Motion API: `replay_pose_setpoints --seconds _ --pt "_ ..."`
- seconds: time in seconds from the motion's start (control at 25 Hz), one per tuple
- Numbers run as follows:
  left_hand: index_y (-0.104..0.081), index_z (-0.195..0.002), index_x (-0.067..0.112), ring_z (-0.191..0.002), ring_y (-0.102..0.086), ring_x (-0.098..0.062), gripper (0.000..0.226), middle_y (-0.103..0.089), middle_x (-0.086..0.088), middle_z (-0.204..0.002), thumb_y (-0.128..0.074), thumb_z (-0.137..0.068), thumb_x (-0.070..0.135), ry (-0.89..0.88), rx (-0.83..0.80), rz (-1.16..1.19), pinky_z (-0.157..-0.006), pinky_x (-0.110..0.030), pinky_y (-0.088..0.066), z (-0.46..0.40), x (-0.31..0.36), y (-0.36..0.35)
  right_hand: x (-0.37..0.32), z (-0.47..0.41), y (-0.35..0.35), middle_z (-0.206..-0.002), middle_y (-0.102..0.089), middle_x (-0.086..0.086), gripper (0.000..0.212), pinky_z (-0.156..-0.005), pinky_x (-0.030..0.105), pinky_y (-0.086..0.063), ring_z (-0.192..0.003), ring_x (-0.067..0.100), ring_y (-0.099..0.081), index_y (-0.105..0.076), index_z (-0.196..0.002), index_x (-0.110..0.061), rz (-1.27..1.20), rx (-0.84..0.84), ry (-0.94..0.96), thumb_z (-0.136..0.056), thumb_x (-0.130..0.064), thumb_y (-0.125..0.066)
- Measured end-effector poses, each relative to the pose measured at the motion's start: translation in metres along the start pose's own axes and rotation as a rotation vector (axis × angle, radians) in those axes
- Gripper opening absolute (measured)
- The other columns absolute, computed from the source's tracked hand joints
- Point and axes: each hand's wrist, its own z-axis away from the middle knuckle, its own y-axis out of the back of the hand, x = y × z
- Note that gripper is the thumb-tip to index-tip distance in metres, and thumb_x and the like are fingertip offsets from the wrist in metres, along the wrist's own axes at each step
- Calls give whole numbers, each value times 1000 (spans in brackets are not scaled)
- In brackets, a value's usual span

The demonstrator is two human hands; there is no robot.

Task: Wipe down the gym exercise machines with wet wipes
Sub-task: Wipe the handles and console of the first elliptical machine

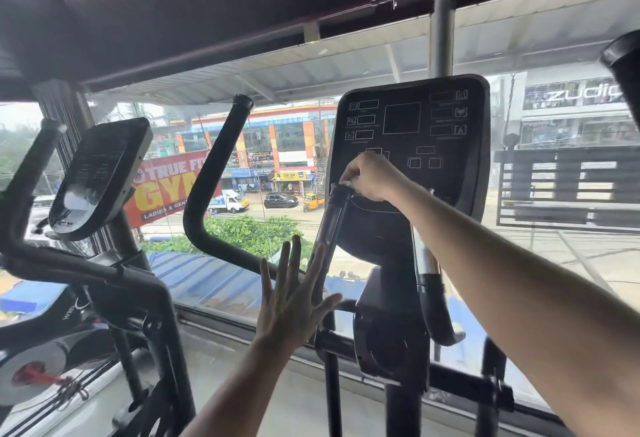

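Note:
A black elliptical machine stands in front of me, its console (408, 131) dark with white outlined fields. My right hand (369, 176) is closed on a small white wet wipe (346, 183) pressed onto the top of the machine's left fixed handle (330, 221), just below the console. My left hand (294, 294) is raised lower down with its fingers spread, holding nothing, in front of the handle's lower stretch. The machine's curved moving arm (207, 194) rises at the left and a chrome-and-black handle (427, 270) drops at the right.
A second machine with a tilted console (100, 176) and black frame (86, 270) stands at the left. A large window (554, 194) runs behind both machines, over a low sill (214, 315). The pale floor (225, 367) lies between the machines. Another black grip (623, 65) enters at top right.

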Motion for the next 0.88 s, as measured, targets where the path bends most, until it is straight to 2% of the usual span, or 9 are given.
replay_pose_setpoints --seconds 0.08,0.16,0.24,0.32,0.4,0.52,0.64,0.76,0.88 --pt "4 -167 35 -161 4 -33 92 14 -9 -174 -23 -95 86 -3 -14 -3 -119 -76 -16 2 -2 0 1 10 -7 -86 -72 -1 16 -53 17 -41 -68 3 -60 -78 -92 -14 -103 79 -62 -96 -7 -64" --pt "5 -167 36 -161 5 -32 93 15 -9 -174 -23 -94 87 -5 -22 -1 -120 -75 -17 3 -5 -1 -2 25 -26 -82 -71 -4 24 -52 14 -41 -60 -2 -57 -75 -86 -13 -266 280 -83 -95 -2 -56" --pt "5 -166 36 -161 6 -32 93 16 -8 -174 -25 -94 86 -13 -26 4 -120 -75 -16 6 -7 -1 0 44 -50 -88 -72 -6 18 -55 4 -40 -67 -5 -61 -74 -93 -14 -457 500 -138 -96 -6 -57" --pt "4 -166 37 -161 6 -32 93 15 -8 -174 -30 -95 85 -35 -23 17 -120 -75 -16 8 -9 2 3 63 -76 -96 -72 -7 12 -62 0 -41 -78 -8 -63 -72 -103 -13 -640 587 -220 -97 -12 -62" --pt "7 -165 40 -161 10 -29 93 19 -5 -174 -34 -95 83 -60 -38 40 -122 -73 -12 10 -12 8 6 71 -98 -95 -74 -5 12 -74 5 -50 -79 -11 -65 -73 -106 -12 -879 556 -308 -96 -15 -66" --pt "12 -164 43 -160 18 -24 89 26 -2 -172 -28 -95 83 -96 -42 68 -125 -69 -4 9 -20 19 7 60 -104 -95 -77 0 11 -88 33 -61 -86 7 -72 -75 -104 -10 -1175 551 -396 -95 -13 -69" --pt "7 -165 40 -161 15 -23 84 20 -2 -174 -27 -98 77 -97 33 102 -126 -66 -1 -9 -26 33 9 48 -100 -91 -75 -4 9 -76 28 -63 -80 7 -70 -75 -103 -13 -1303 494 -401 -96 -14 -69" --pt "-1 -167 33 -162 10 -24 82 14 -5 -175 -25 -101 75 -182 59 20 -126 -67 -4 -29 -32 47 19 49 -110 -96 -77 9 12 -82 35 -62 -83 15 -71 -76 -105 -11 -1315 369 -395 -97 -9 -67" --pt "-7 -168 29 -162 2 -27 80 8 -8 -175 -27 -103 72 -260 36 -77 -125 -69 -12 -38 -42 59 29 56 -131 -97 -78 9 14 -87 34 -61 -92 20 -75 -76 -103 -5 -1278 291 -353 -96 -3 -64"
